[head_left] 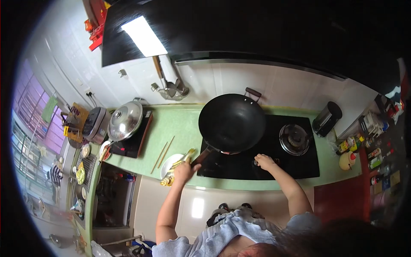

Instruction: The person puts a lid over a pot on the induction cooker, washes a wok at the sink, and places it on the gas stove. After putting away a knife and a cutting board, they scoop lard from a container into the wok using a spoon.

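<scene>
My left hand is closed at the end of the wooden handle of a black wok. Beneath and beside that hand is a white plate with yellowish-green food on it, partly covered by my hand and too unclear to name. The wok sits over the left side of a black glass gas stove, hiding the burner there. With its fingers closed, my right hand grips a stove knob at the front middle. The wok looks bare inside.
A pair of chopsticks lies on the green counter. Left of them, a lidded pan stands on a cooktop beside a rice cooker. The right burner is bare. Bottles stand farther right; a range hood hangs above.
</scene>
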Available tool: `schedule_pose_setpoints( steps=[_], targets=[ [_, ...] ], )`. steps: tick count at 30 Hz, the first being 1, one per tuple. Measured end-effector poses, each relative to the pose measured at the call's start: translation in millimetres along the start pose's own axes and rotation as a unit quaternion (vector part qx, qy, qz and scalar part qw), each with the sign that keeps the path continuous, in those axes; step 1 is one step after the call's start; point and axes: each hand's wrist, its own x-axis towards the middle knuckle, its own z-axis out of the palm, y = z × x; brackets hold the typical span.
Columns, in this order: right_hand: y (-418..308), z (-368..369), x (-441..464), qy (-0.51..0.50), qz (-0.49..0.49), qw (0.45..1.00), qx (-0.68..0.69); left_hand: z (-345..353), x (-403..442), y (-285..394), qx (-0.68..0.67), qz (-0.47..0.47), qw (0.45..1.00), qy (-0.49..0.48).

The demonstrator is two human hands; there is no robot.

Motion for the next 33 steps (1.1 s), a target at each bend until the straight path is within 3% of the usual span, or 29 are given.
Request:
schedule_pose_setpoints(
  steps=[2, 4, 9, 10, 12, 17, 19, 20, 22, 24, 26, 28, 29, 31, 33],
  targets=[
    [-14, -16, -3, -0.041, 0.057, 0.997, -0.026, 9, 0, -31, -0.104, -0.021, 0.988, 0.11],
    [-12, -1, -4, -0.032, 0.042, 0.998, -0.022, 12, -4, -73, -0.14, -0.066, 0.977, 0.147],
    [-50, 5, -44, 0.185, 0.132, 0.973, 0.039, 42, -26, -184, -0.156, -0.167, 0.96, 0.161],
    [-57, 12, -53, 0.187, 0.155, 0.968, 0.064, 47, -30, -193, -0.157, -0.175, 0.958, 0.164],
    [-73, 33, -73, 0.262, 0.122, 0.953, 0.094, 56, -40, -210, -0.183, -0.216, 0.95, 0.134],
    [-107, 110, -113, 0.272, 0.107, 0.941, 0.167, 107, -61, -241, -0.216, -0.266, 0.92, 0.192],
    [-130, 116, -125, 0.234, 0.138, 0.935, 0.229, 140, -73, -243, -0.281, -0.35, 0.875, 0.18],
    [-141, 118, -128, 0.194, 0.17, 0.922, 0.29, 168, -77, -245, -0.463, -0.356, 0.797, 0.157],
    [-156, 122, -127, 0.181, 0.173, 0.921, 0.298, 168, -85, -206, -0.632, -0.391, 0.669, 0.008],
    [-163, 127, -128, 0.169, 0.18, 0.919, 0.307, 171, -78, -169, -0.728, -0.381, 0.568, -0.056],
    [-163, 130, -124, 0.159, 0.143, 0.926, 0.31, 175, -66, -146, -0.823, -0.336, 0.455, -0.055],
    [-163, 124, -120, 0.153, 0.144, 0.93, 0.302, 186, -48, -136, -0.872, -0.304, 0.383, 0.006],
    [-163, 120, -119, 0.146, 0.143, 0.934, 0.294, 191, -40, -136, -0.872, -0.302, 0.386, 0.0],
    [-158, 121, -118, 0.159, 0.146, 0.934, 0.284, 207, -21, -135, -0.859, -0.38, 0.332, 0.089],
    [-156, 122, -121, 0.176, 0.155, 0.932, 0.275, 210, -9, -133, -0.853, -0.381, 0.338, 0.114]
  ],
)
